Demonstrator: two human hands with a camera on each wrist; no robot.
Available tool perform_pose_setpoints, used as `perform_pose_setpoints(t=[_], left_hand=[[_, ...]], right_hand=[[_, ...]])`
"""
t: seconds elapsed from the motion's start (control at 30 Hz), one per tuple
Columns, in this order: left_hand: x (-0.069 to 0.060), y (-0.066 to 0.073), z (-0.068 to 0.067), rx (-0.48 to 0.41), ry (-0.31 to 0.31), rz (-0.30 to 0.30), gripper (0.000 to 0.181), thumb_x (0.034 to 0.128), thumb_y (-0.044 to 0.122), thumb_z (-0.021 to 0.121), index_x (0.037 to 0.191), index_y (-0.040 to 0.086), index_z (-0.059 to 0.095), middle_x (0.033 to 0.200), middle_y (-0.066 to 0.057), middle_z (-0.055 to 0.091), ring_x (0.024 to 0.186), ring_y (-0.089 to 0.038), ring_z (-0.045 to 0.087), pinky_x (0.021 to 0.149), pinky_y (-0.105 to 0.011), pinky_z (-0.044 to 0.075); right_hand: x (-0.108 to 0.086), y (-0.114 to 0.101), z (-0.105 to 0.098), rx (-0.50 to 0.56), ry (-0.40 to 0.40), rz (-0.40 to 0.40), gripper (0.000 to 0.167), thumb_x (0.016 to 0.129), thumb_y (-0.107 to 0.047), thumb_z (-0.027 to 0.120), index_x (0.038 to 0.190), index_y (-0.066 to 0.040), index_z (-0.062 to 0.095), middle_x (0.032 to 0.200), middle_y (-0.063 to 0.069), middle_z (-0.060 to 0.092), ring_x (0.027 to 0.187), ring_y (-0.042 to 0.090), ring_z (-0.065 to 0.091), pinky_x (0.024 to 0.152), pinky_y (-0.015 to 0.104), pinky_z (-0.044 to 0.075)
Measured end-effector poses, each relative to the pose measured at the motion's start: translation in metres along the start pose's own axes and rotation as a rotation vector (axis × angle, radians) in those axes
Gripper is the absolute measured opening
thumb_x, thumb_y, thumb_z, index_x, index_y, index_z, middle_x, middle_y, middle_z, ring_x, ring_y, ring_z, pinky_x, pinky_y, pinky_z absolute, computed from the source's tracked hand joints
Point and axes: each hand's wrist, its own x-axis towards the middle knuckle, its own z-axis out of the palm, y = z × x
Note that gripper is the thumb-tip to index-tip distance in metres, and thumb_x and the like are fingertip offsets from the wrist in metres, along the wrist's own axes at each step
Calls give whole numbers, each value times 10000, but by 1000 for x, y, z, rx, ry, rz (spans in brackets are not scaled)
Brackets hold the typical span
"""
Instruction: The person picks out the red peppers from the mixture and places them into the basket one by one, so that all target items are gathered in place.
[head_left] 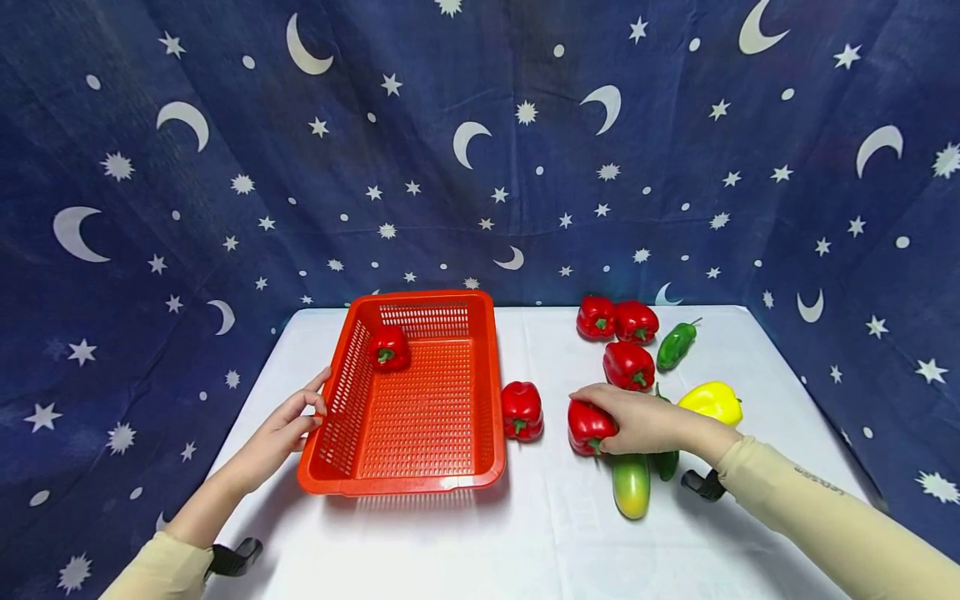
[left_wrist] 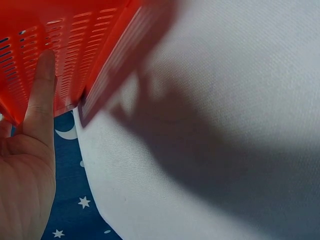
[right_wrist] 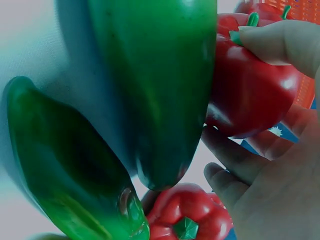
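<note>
Biggest first: navy backdrop (head_left: 420, 92) w/ white moons & stars, back and both sides. White-covered table (head_left: 525, 533) in front. On its L half, the red slotted basket (head_left: 418, 483).

Person's L arm comes in low at the L, forearm slanting up to the basket. L hand (head_left: 281, 425) is at the basket's L side, fingers spread & relaxed, touching, not wrapped round; one digit lies straight along the slotted outer wall.

R arm reaches in from the lower R, cream sleeve (head_left: 825, 508) to the wrist. R hand (head_left: 645, 423) is back-up over a red bell pepper (head_left: 587, 421) and grips it: thumb on the near side by the stem, fingers bent round the far side. That pepper's approx. midway along the table, R of the basket.

Partly under the R hand, a yellow-ended green cucumber (head_left: 632, 492), right next to the gripped pepper.

Other bell peppers: 1 red in the basket's far L corner, 1 red just R of the basket, 3 red bunched at the back R, 1 yellow (head_left: 712, 402) behind the R wrist.

Smallest: 2 long green peppers (head_left: 677, 345), one at the back, one beside the cucumber.
</note>
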Motion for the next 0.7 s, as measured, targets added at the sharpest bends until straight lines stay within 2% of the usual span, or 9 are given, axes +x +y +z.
perform_pose_setpoints(t=[0.27,0.4,0.7], left_hand=[[1,0,0,-3,-2,6,108,1024,-16,371,1081,23,455,1716,-92,63,1449,-502,207,796,-414,585],[1,-1,1,-1,-2,1,110,1022,-20,370,1083,21,452,1716,-89,61,1446,-480,225,796,-414,585],[1,-2,0,-5,-4,12,105,1024,-21,375,1086,19,449,1716,-94,62,1375,-171,388,792,-418,590]], right_hand=[[2,2,3,-1,7,-2,831,724,-213,859,1471,-220,495,1415,-4,540,1148,217,565,869,453,544],[3,2,3,3,6,-8,821,728,-196,847,1468,-218,493,1398,-16,542,1128,198,567,869,423,536],[3,1,1,24,-10,17,822,727,-188,855,1469,-206,501,1368,17,563,1112,212,567,859,439,541]])
